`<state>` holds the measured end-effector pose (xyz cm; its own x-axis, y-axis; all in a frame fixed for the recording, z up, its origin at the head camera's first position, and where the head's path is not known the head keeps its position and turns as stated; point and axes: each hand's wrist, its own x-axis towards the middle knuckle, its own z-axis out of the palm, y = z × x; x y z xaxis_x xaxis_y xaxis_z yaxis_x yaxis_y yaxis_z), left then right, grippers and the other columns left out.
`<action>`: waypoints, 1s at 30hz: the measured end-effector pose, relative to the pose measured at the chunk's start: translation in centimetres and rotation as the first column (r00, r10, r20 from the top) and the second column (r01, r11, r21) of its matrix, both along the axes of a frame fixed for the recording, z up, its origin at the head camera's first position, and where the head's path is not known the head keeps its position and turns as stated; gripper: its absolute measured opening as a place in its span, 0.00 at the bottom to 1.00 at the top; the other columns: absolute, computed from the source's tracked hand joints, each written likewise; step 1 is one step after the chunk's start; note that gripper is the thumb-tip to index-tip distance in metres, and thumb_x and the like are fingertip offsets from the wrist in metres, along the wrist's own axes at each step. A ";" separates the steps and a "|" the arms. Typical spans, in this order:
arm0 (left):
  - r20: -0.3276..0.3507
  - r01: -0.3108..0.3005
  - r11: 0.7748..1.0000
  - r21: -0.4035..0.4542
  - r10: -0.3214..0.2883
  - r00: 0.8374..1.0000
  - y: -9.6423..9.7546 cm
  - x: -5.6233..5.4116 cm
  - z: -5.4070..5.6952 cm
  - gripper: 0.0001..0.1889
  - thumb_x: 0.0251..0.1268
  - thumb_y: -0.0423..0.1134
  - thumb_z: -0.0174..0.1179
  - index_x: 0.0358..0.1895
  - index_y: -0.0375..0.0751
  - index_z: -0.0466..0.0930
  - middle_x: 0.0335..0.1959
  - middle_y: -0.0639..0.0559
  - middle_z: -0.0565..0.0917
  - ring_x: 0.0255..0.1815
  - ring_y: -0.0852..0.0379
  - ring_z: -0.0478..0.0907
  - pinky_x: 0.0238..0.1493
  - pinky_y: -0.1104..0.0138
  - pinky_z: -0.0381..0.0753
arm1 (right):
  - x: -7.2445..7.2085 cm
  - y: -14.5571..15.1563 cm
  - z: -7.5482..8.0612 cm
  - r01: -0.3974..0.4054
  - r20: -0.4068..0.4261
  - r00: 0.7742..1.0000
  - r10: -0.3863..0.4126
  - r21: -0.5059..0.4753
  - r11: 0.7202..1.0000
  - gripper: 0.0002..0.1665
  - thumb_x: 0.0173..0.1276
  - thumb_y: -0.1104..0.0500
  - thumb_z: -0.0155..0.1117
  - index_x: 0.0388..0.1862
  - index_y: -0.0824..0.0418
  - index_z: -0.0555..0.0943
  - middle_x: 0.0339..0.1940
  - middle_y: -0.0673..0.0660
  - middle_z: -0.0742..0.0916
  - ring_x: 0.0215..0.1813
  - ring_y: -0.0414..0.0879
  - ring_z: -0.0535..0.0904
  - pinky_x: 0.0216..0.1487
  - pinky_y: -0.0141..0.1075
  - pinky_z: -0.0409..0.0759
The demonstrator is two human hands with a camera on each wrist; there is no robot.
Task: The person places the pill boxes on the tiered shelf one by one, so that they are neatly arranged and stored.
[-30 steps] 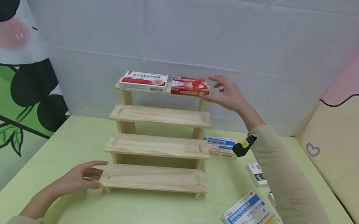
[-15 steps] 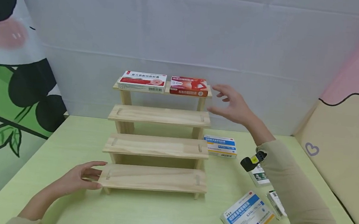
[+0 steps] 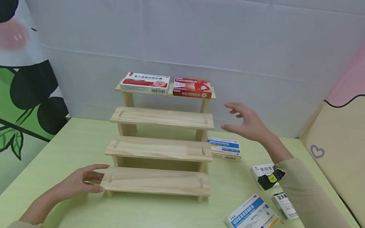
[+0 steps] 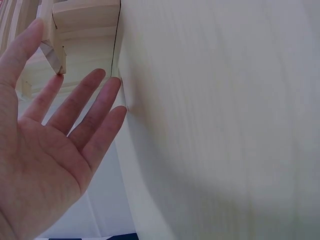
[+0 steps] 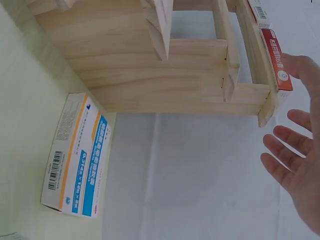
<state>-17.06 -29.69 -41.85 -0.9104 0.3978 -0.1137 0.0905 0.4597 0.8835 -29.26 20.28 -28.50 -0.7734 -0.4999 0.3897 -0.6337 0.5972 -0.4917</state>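
Cartoon panel [image 3: 5,50] in black, green and white at far left; pale creased cloth [image 3: 191,29] behind; light yellow-green counter [image 3: 157,223] beneath. The left hand [image 3: 83,179] spans the left end of the lowest board [image 3: 156,182] of a stepped wooden rack [image 3: 163,117], thumb and forefinger at its corners – a wide grip; the rack's four boards run left to right, stepping down towards the viewer. On the top board lie two boxes, flat, long axes along the board, lettering upright to the viewer: a white-and-red box [image 3: 145,83] at left, a red box [image 3: 192,88] at right, a narrow gap between them. Just right of the rack, a blue-and-white box [image 3: 223,149] lies lengthwise left to right; the right hand [image 3: 246,122] hangs above it, apart from the red box – grip wide, holding nothing; nearer the viewer, a blue-striped box [image 3: 251,223] lies askew, lettering slanting up rightward; past it, two small white boxes, partly hidden by a black wrist device [image 3: 270,179] and beige sleeve [image 3: 316,210]; far right, a pink-and-cream panel [image 3: 352,120].
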 end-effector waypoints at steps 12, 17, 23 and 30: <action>-0.014 0.004 1.000 -0.010 -0.005 1.000 0.1 0.1 0.3 0.37 0.54 0.36 0.64 0.64 0.25 0.56 0.53 0.23 0.70 0.44 0.74 0.74 0.40 0.68 0.77 | 0.5 2.9 -3.3 0.066 0.064 0.996 -0.069 0.050 0.997 0.39 0.55 0.55 0.69 0.64 0.65 0.65 0.62 0.63 0.70 0.56 0.57 0.70 0.53 0.52 0.69; -0.020 0.011 1.000 0.001 -0.010 1.000 0.0 0.1 0.1 0.36 0.54 0.35 0.63 0.64 0.25 0.56 0.53 0.23 0.70 0.43 0.77 0.73 0.40 0.70 0.76 | 0.6 3.8 -4.4 0.067 0.082 0.994 -0.071 0.043 0.997 0.40 0.54 0.56 0.69 0.64 0.65 0.64 0.62 0.63 0.70 0.56 0.59 0.69 0.53 0.53 0.68; -0.027 0.013 1.000 0.004 -0.013 1.000 -0.1 0.1 0.0 0.36 0.54 0.35 0.63 0.64 0.25 0.56 0.53 0.23 0.70 0.43 0.76 0.73 0.40 0.70 0.76 | 0.6 4.5 -5.6 0.103 0.114 0.987 -0.110 0.071 0.992 0.41 0.55 0.53 0.69 0.64 0.65 0.64 0.62 0.64 0.70 0.56 0.59 0.69 0.54 0.53 0.69; -0.029 0.017 1.000 0.016 -0.016 0.999 0.0 0.2 0.0 0.36 0.54 0.34 0.63 0.64 0.25 0.56 0.53 0.23 0.70 0.44 0.76 0.73 0.40 0.70 0.76 | 0.4 4.9 -7.0 0.131 0.154 0.978 -0.140 0.067 0.989 0.42 0.54 0.54 0.69 0.64 0.65 0.64 0.63 0.64 0.69 0.57 0.59 0.68 0.54 0.53 0.68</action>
